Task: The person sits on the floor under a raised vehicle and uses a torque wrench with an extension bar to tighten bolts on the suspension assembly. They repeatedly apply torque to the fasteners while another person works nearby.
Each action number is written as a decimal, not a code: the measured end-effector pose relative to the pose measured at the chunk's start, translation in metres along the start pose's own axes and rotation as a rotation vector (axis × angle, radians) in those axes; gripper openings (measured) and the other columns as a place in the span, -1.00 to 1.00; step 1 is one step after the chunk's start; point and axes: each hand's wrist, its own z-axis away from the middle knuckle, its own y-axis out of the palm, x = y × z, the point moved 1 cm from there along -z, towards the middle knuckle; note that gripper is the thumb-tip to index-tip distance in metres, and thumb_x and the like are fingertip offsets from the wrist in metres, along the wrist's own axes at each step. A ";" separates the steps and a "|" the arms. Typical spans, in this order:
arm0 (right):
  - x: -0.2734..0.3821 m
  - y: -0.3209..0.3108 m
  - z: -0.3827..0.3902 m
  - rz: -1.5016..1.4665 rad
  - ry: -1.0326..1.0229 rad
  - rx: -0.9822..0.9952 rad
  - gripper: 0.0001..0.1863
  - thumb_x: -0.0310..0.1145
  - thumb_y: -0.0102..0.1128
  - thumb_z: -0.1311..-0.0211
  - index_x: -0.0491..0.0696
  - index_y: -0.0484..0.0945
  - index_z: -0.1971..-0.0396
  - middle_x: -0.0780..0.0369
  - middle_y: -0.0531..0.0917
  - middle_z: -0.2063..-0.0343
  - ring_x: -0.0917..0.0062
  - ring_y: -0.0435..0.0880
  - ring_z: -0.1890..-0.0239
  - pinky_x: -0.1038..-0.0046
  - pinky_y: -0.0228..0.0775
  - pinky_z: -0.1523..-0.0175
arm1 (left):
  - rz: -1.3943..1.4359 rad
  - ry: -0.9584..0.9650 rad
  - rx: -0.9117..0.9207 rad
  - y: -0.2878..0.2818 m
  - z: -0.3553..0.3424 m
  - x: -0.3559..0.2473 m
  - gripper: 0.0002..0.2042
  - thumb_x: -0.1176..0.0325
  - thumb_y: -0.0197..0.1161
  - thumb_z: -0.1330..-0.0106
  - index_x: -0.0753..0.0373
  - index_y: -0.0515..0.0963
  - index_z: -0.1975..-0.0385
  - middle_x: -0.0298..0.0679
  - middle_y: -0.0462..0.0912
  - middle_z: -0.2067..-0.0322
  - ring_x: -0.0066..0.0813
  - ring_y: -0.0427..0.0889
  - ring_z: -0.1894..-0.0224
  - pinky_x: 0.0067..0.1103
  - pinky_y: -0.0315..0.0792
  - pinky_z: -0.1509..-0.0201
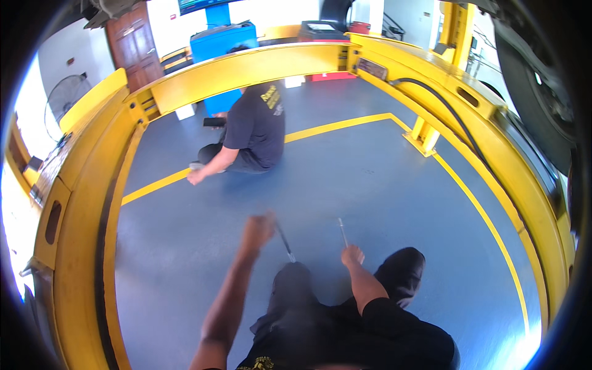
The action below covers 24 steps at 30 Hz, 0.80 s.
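Both arms are out over the blue floor (370,185), and each hand has a thin metal tool in it: the left hand (258,229) is fisted around a rod (285,242) that slants down toward the knee, though it's smeared with motion so the exact finger wrap is hard to read; the right hand (352,254) is closed on a second rod (342,232), its tip poking up and away. The two rods sit close, not touching, just above the dark trousers (296,290) and beside the black shoe (402,271). Here's what worries me: that left one is on the move and points at the leg, so a slip could jab the thigh or let the rods clash and twist out of the grip. A dropped rod on this smooth floor would likely skitter off, maybe toward the seated person (250,132) ahead, who's bent over a phone (214,121) and facing away. Overhead and all around runs the yellow lift frame (246,65), with a tyre (539,92) hanging at the right; rising carelessly from this low spot could mean a knock on steel.
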 end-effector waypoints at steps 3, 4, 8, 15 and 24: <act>-0.018 0.048 -0.012 0.137 -0.091 0.070 -0.59 -0.21 0.21 -0.41 -0.02 0.69 -0.17 0.04 0.67 -0.18 0.12 0.66 -0.23 0.17 0.58 -0.25 | -0.110 -0.028 0.089 0.054 0.017 0.036 -0.42 -0.10 0.11 -0.58 0.23 0.59 0.61 -0.35 0.51 0.68 -0.56 0.48 0.58 -0.49 0.35 0.45; -0.024 0.066 -0.016 0.143 -0.077 0.106 -0.57 -0.22 0.24 -0.39 -0.02 0.68 -0.20 0.03 0.62 -0.23 0.11 0.62 -0.26 0.17 0.57 -0.26 | -0.150 -0.136 0.114 0.067 0.022 0.046 -0.40 -0.09 0.11 -0.58 0.27 0.59 0.62 -0.33 0.51 0.69 -0.55 0.50 0.56 -0.47 0.37 0.43; -0.044 0.128 -0.022 0.343 0.020 0.402 -0.47 -0.19 0.29 -0.36 -0.02 0.61 -0.29 0.01 0.46 -0.36 0.07 0.48 -0.37 0.18 0.52 -0.32 | -0.288 -0.070 0.147 0.094 0.026 0.066 -0.41 -0.14 0.02 -0.57 0.32 0.71 0.39 -0.13 0.71 0.53 -0.14 0.72 0.37 -0.28 0.55 0.14; -0.035 0.136 -0.068 0.040 0.191 0.388 -0.53 -0.30 0.24 -0.33 -0.10 0.65 -0.21 0.02 0.62 -0.15 0.17 0.62 -0.19 0.20 0.55 -0.25 | -0.107 -0.160 0.234 0.136 -0.006 0.097 -0.40 -0.15 0.03 -0.58 0.34 0.71 0.34 -0.18 0.68 0.54 -0.27 0.69 0.40 -0.33 0.55 0.15; 0.075 -0.031 -0.001 -1.000 -0.376 0.419 -0.73 -0.24 0.34 -0.44 -0.18 0.69 0.14 0.27 0.65 0.39 0.57 0.66 0.34 0.42 0.60 0.19 | -0.099 -0.052 0.360 0.185 -0.014 0.132 -0.38 -0.20 0.11 -0.57 0.34 0.64 0.44 -0.31 0.58 0.58 -0.51 0.57 0.46 -0.42 0.48 0.26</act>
